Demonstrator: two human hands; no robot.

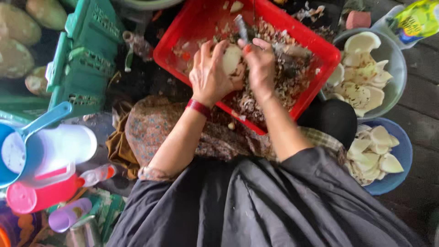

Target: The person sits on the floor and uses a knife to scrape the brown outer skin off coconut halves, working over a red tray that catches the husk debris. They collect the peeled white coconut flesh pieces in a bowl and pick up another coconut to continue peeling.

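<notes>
My left hand (pixel 208 73) cups a pale peeled piece (pixel 232 59) from 9 o'clock; right hand (pixel 260 66) grips a knife (pixel 241 28) (blade toward 12). Both work over the red tray (pixel 320 50), mid-tray; its near rim sits at 6 o'clock.

Glossy red plastic tray (pixel 315 45), matt white peeled piece (pixel 231 59), dull metal blade (pixel 241 27), grey metal bowl (pixel 397 64), patterned cloth (pixel 151 128)
</notes>
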